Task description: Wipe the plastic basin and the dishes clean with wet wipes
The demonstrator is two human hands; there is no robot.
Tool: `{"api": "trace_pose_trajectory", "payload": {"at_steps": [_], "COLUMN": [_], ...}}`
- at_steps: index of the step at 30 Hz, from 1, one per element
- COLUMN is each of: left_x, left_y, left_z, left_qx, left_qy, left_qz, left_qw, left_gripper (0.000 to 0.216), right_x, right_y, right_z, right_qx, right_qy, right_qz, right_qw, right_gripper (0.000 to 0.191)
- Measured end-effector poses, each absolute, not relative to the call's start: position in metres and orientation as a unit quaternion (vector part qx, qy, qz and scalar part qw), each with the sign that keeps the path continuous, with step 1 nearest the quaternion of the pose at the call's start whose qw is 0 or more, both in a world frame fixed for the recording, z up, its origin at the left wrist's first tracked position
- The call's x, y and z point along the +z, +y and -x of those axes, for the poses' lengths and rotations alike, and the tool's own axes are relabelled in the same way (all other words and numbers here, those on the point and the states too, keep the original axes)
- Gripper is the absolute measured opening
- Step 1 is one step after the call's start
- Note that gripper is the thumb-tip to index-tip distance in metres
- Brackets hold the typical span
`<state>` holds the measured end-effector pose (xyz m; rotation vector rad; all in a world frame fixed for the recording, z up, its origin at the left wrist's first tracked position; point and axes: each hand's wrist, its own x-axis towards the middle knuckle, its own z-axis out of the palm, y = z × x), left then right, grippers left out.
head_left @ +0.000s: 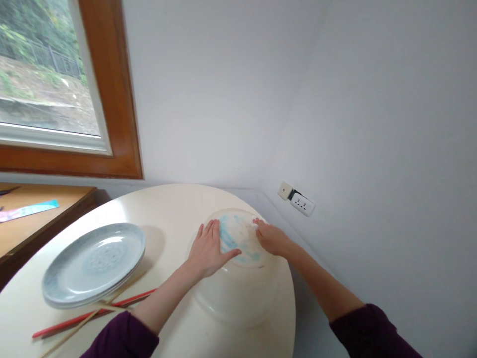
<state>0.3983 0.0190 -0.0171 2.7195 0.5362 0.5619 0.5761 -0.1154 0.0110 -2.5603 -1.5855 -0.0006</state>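
Observation:
A whitish plastic basin lies upside down near the right edge of the round table. Blue smears mark its raised round base. My left hand rests on the left side of that base, fingers stretched and thumb spread to the right. On the base's right edge lies my right hand, its fingers extended toward the left and seen partly edge-on. A small whitish patch shows by those fingertips; I cannot make out what it is.
Stacked bluish-white oval plates sit on the cream table at left. A red stick and thin wooden sticks lie before them. A wooden desk adjoins at left. White walls with a socket stand behind and right.

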Motion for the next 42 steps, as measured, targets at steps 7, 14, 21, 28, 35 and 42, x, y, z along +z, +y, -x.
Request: {"api": "trace_pose_trajectory", "payload": {"at_steps": [7,14,21,28,35,42], "left_x": [-0.021,-0.022,-0.020,-0.022,-0.019,-0.016], "left_y": [0.019,0.019,0.021,0.014,0.008,0.006], "left_z": [-0.400,-0.398,-0.397,-0.392,-0.392,-0.391], "left_qx": [0.218,0.250,0.238,0.231,0.213,0.189], "left_qy": [0.195,0.169,0.162,0.149,0.136,0.151], "left_qz": [-0.946,-0.943,-0.946,-0.948,-0.957,-0.961], "left_qw": [0.141,0.141,0.152,0.160,0.141,0.130], "left_gripper": [0.071,0.063,0.065,0.069,0.060,0.058], "right_x": [0.019,0.030,0.019,0.022,0.030,0.034], "right_y": [-0.176,-0.143,-0.079,-0.128,-0.122,-0.142], "right_z": [-0.507,-0.466,-0.513,-0.507,-0.497,-0.478], "right_qx": [0.015,0.103,0.093,0.072,0.064,0.061], "right_qy": [-0.547,-0.654,-0.643,-0.610,-0.582,-0.602], "right_qz": [0.832,0.735,0.750,0.783,0.808,0.794], "right_qw": [0.088,0.148,0.122,0.103,0.063,0.053], "right_gripper": [0.048,0.046,0.048,0.049,0.048,0.048]}}
